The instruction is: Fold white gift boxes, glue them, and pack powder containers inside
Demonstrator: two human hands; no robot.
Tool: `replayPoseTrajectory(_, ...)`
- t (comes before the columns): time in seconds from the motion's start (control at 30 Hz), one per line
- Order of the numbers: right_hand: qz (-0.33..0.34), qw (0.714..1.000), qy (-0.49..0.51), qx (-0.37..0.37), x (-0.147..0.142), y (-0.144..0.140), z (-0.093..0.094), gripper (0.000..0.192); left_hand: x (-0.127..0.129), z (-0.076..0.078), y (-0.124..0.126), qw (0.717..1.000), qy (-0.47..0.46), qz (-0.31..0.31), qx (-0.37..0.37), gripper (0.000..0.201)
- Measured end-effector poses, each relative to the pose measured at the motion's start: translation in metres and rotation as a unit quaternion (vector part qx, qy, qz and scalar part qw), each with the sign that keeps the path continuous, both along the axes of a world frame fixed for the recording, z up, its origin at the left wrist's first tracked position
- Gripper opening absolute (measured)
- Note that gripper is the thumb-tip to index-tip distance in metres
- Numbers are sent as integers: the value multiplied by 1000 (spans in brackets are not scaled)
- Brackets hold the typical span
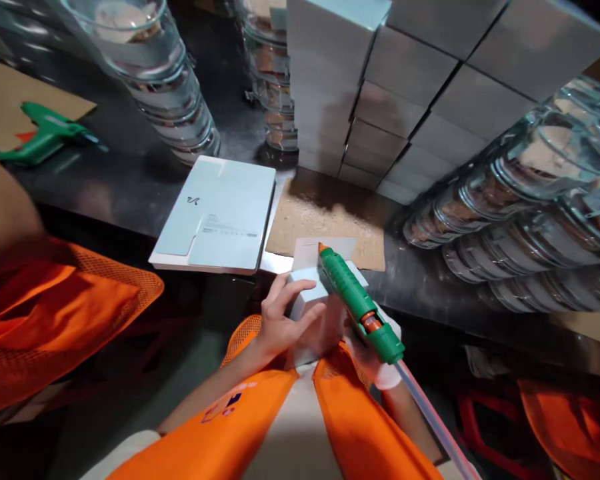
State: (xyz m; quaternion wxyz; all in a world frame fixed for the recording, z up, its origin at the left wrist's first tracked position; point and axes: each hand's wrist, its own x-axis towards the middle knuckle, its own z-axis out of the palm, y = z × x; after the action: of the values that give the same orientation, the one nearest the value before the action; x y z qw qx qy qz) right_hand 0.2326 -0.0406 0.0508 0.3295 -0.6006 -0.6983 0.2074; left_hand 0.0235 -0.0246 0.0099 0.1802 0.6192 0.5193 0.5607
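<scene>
A small white box [314, 292] stands close to my body, one flap [307, 250] raised toward the table. My left hand [283, 317] is closed around its left side, thumb and fingers on the top edges. In my right hand [367, 357] is a green hot glue gun [357, 293], its orange nozzle tip at the raised flap. A long clear glue stick [430, 413] sticks out of the gun's back end. The gun hides most of my right hand, which seems to wear a white glove.
Flat white box sheets [220, 207] lie stacked at left, beside a glue-spotted piece of cardboard [330, 213]. White boxes [395, 113] are piled behind. Stacked clear jars [170, 93] stand left, more jars [530, 180] right. Another green glue gun [45, 133] rests near a person in orange [55, 307].
</scene>
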Motion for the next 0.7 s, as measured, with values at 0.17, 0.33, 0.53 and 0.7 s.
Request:
replayPoseTrajectory(0.17, -45, 998, 39, -20, 17, 1, -2, 22, -6, -1, -1, 1000, -2, -9, 13, 27)
replayPoseTrajectory(0.33, -80, 987, 118, -79, 26, -3, -8, 27, -8, 0, -1, 1000, -13, -17, 9, 26)
replayPoseTrajectory(0.53, -138, 930, 288, -182, 37, -9, -9, 34, -17, -6, 0, 999, -42, -10, -15, 28)
replayPoseTrajectory(0.7, -156, 881, 387, -224, 51, 47, -11, 52, -30, -8, 2, 995, -82, 14, -46, 37)
